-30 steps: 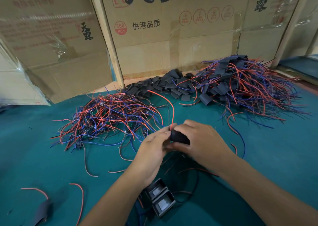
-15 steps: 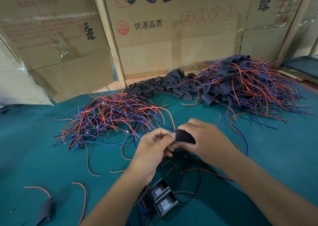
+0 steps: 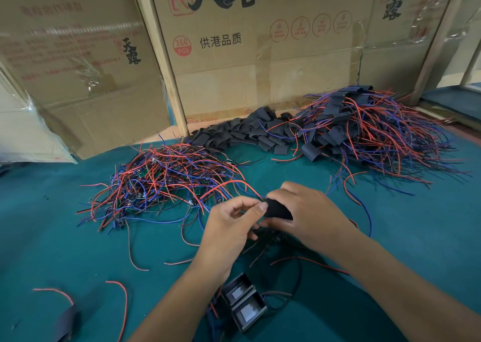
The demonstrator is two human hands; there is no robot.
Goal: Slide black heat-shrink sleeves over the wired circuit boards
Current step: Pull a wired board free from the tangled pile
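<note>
My right hand (image 3: 304,211) grips a black heat-shrink sleeve (image 3: 277,209) above the green table, its open end facing left. My left hand (image 3: 231,222) pinches at the sleeve's mouth, where a red wire (image 3: 229,184) arcs out to the left; the board itself is hidden inside or behind my fingers. A tangle of bare wired circuit boards (image 3: 166,180) lies to the left. Loose black sleeves (image 3: 242,130) are heaped at the back. At the back right lies a pile of sleeved boards (image 3: 364,128) with red and blue wires.
Two small black open-topped boxes (image 3: 243,302) sit near the front edge under my left forearm, with black cables around them. A stray sleeve with red wires (image 3: 67,318) lies front left. Cardboard cartons (image 3: 260,55) wall off the back of the green table (image 3: 416,237).
Both hands have drifted slightly right and up with the sleeve. The sleeve shows more between my hands, and the red wire now arcs lower to the left.
</note>
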